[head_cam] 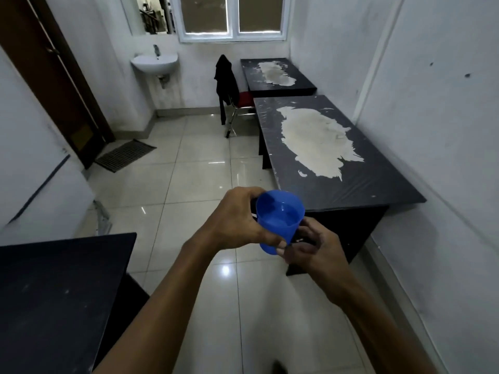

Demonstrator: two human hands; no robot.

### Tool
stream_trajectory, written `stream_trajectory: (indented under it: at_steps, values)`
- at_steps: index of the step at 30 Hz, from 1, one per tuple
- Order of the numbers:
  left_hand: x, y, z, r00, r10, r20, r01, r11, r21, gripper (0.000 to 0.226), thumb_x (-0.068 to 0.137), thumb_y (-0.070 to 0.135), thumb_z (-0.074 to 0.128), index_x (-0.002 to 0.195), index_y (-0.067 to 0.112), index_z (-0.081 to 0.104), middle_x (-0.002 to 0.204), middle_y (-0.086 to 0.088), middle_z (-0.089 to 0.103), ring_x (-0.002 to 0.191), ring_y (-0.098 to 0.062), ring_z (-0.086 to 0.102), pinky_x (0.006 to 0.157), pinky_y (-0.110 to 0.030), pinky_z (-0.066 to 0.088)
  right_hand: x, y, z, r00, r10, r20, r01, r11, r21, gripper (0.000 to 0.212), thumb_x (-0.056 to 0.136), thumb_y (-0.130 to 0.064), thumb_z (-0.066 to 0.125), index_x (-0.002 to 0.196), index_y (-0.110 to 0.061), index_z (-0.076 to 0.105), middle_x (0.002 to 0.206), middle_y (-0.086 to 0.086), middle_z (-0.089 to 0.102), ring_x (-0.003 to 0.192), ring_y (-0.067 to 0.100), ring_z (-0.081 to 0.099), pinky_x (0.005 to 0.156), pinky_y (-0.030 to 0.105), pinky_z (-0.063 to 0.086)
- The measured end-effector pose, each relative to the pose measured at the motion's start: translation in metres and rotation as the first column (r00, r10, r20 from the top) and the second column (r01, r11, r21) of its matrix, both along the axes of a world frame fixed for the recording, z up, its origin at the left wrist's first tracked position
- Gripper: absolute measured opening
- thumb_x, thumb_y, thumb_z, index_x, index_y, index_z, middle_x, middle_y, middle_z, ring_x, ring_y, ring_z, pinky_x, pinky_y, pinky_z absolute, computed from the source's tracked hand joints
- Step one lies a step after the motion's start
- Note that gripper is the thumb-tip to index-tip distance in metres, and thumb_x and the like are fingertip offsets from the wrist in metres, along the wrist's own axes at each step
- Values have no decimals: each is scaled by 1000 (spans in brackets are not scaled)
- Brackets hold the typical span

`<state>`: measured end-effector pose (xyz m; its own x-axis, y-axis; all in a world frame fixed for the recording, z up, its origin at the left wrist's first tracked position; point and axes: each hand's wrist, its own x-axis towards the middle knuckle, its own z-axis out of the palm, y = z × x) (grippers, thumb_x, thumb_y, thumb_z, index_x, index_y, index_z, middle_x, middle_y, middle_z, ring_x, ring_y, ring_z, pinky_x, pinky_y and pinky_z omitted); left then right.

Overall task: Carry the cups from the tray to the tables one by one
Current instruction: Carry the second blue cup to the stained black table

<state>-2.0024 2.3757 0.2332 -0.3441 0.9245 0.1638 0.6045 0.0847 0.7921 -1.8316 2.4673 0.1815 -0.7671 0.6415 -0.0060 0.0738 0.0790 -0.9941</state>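
Left hand (237, 220) wrapped round the side of a blue cup (279, 220), fingers curled behind it, thumb across the front near the base. Right hand (310, 247) lower and to the right, fingers curled in by the cup's bottom edge, pinching or steadying it there; also seems to hold something small and dark, too hidden to name. Cup upright, held in the air over the tiled floor (189, 184), clear liquid inside reaching well up the wall. Just beyond, the corner of a black table (378, 184) with a big pale worn patch on top. Further back, a second black table (270, 87) of the same kind, against the wall. Beside it a red-seated chair (243, 99) draped with a dark jacket (225, 82). At lower left, another dark tabletop (59, 292). On the far wall a white sink (154, 62) under a window (232, 17)
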Motion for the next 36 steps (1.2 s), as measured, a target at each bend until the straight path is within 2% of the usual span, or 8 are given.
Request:
stream_trajectory:
  at_steps: [4,10,17,20,25,28,31,36]
  values:
    - [-56,59,3,1000,-14,-19,14,1000,1,67,53,23,96,112,16,65,99,10,68,90,-5,66,73,-11,53,-54,57,-3,999,-12,-41,11,1000,-5,66,75,-15,79,135,-16,51,119,8,67,88,23,74,73,31,59]
    - [-137,156,9,999,-12,-31,12,1000,5,68,53,24,96,113,14,64,102,7,68,92,-7,66,76,-12,53,-135,155,2,997,2,-80,0,1000,26,64,73,-22,81,131,-22,55,120,6,67,91,26,73,81,44,61]
    - [-224,259,16,999,-20,-38,21,999,25,69,52,24,96,113,9,65,104,-1,69,95,-14,67,83,-24,58,-221,259,4,995,-29,-93,30,1000,5,61,73,-15,83,129,-21,57,118,9,66,97,30,71,82,47,60]
    - [-258,296,11,999,-40,-32,40,999,22,74,49,34,94,112,9,65,103,-1,70,94,-16,68,85,-27,59,-252,294,-1,996,-45,-82,45,999,-5,65,72,-19,84,130,-20,56,119,10,65,98,28,71,82,45,61]
    - [-321,357,-1,996,-77,-40,77,997,3,67,52,24,96,110,9,67,101,-1,70,93,-14,67,82,-27,59,-310,344,-9,992,-100,-80,100,995,-2,59,72,-12,83,126,-18,60,113,9,68,96,28,71,77,37,61]
    - [-362,395,-8,991,-123,-47,122,992,-7,69,52,27,96,111,9,66,103,-2,70,94,-15,67,84,-33,59,-347,372,-15,984,-150,-96,149,989,-12,55,72,-12,83,122,-21,63,105,5,71,94,28,71,75,32,60]
    - [-399,428,-11,986,-164,-34,164,986,-11,75,48,38,93,113,11,65,105,0,70,96,-15,67,84,-36,59,-382,396,-16,975,-199,-101,199,980,-15,54,72,-13,83,121,-21,63,103,4,72,95,28,71,76,33,60]
    - [-457,478,-10,964,-265,-16,264,964,-13,74,54,32,93,117,8,63,108,-1,69,99,-14,66,87,-36,59,-435,429,-10,952,-289,-105,290,957,-5,51,71,-18,84,118,-24,64,102,-1,73,96,27,71,77,35,61]
